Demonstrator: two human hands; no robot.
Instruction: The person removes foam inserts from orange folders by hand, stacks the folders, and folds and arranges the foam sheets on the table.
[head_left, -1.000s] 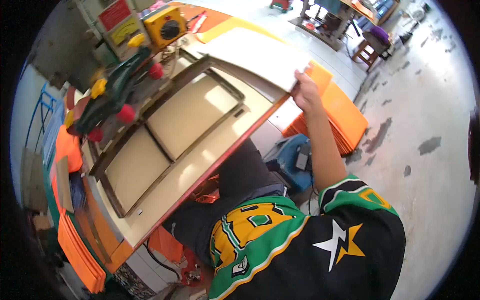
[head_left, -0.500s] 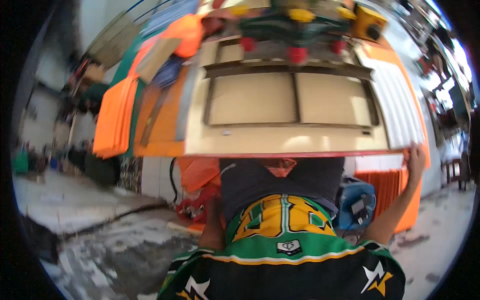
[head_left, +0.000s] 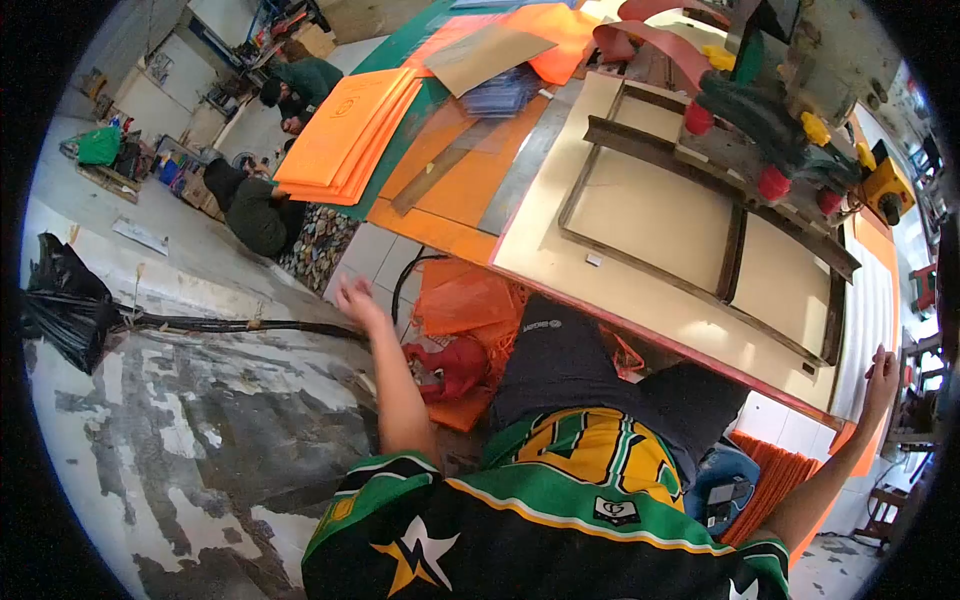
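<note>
My left hand (head_left: 358,303) is raised over the floor left of the workbench, its fingers apart and holding nothing. Below the bench edge near it are orange sheets (head_left: 465,300) and a red bundle (head_left: 448,365). At the right end of the bench, my right hand (head_left: 880,380) is beside the edge of a stack of white sheets (head_left: 868,320); its fingers look loosely apart, with nothing clear in them. Between the hands lies a cream board (head_left: 540,235) with a dark metal frame (head_left: 735,250) on it.
Folded orange sheets (head_left: 350,135) overhang the bench's left corner, near a brown card (head_left: 490,55) and clear plastic packs (head_left: 500,92). A machine with red and yellow knobs (head_left: 760,125) stands over the frame. People (head_left: 255,215) sit at far left. A black cable (head_left: 250,325) crosses a ledge.
My view has turned left and tilted. The left hand has come up from beside my body into the open on the left. My right hand remains by the white stack.
</note>
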